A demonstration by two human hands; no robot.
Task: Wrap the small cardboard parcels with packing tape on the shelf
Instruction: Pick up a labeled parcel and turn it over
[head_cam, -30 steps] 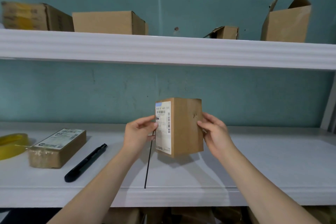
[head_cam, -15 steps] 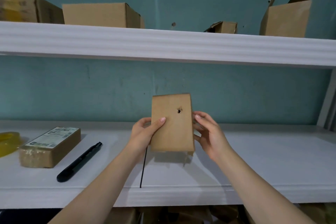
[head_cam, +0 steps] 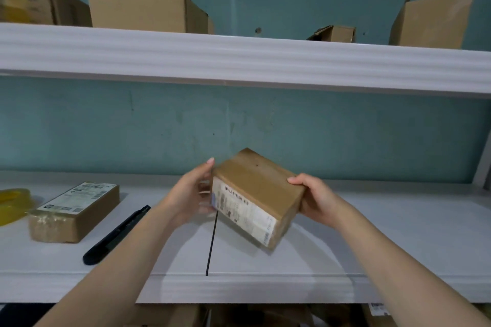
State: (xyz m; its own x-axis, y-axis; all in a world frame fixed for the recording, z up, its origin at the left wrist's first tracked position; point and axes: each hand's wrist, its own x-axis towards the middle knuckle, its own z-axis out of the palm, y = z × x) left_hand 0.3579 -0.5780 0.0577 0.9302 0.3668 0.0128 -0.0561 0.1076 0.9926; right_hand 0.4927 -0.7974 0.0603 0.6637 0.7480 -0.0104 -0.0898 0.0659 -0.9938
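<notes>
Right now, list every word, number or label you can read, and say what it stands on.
Nothing can be quoted.
On the held parcel, the side label: print and barcode blurred.
On the taped parcel at left, the top label: too small.
On the top-left box: yellow markings blurred.
The sticker at bottom right: cut off, unreadable.

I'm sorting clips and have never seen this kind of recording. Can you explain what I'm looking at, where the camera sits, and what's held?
There is no machine here: a person wears one camera on the head, looking forward and down, so you see their arms. The left hand and right hand grip the ends of a small brown cardboard parcel with a white label, tilted above the white shelf. On the shelf's left lie a flat labelled cardboard parcel, a slim black tool and a yellow tape roll.
</notes>
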